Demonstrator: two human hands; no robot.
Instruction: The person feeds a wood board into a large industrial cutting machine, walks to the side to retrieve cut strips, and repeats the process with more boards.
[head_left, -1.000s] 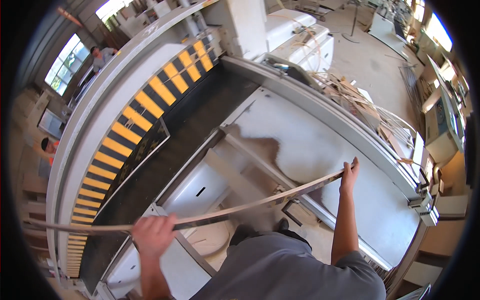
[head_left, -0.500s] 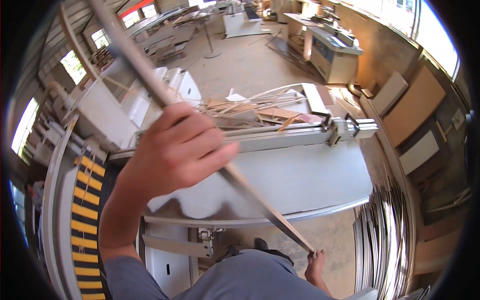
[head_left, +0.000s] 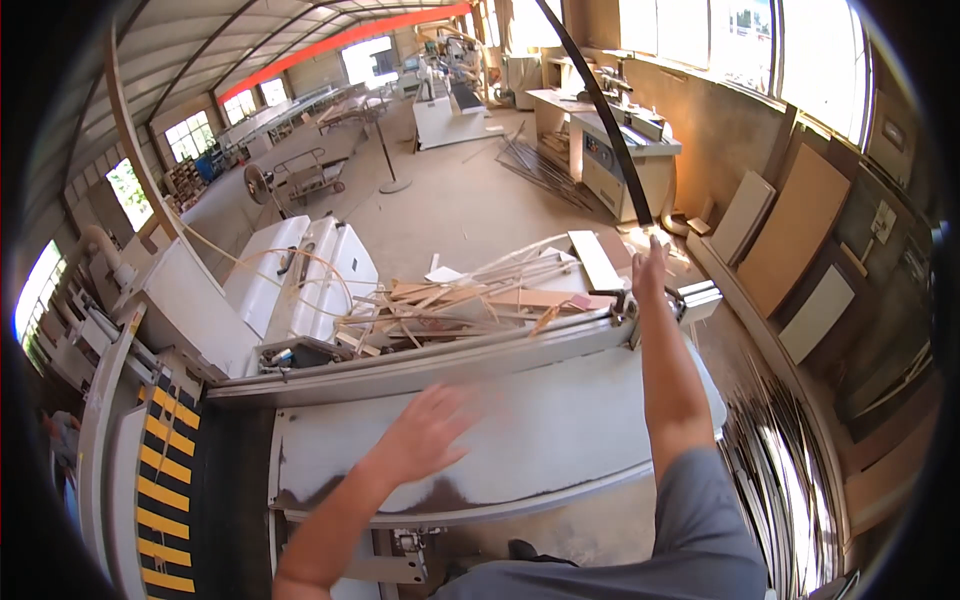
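My right arm reaches far forward over the right end of the fence. Just beyond the fingertips of my right hand (head_left: 650,268) is the near end of a long, thin, dark board strip (head_left: 610,110). The strip slants up and away past the upper edge of the view. My fingers look loosely spread, with no clear wrap around it. Nearer to me, my left hand (head_left: 430,430) hovers above the pale saw table (head_left: 540,420). It is blurred, with fingers apart and nothing in it.
Behind the fence (head_left: 480,345) lies a heap of wooden offcuts (head_left: 470,300). White machine housings (head_left: 340,265) stand left of it. A yellow-and-black striped strip (head_left: 165,490) runs along the left. Thin strips (head_left: 780,450) lean at the right, below boards (head_left: 800,230) against the wall.
My left hand has come off the strip and dropped over the table. My right hand has swung from beside my hip to far forward, and the strip has moved away from me.
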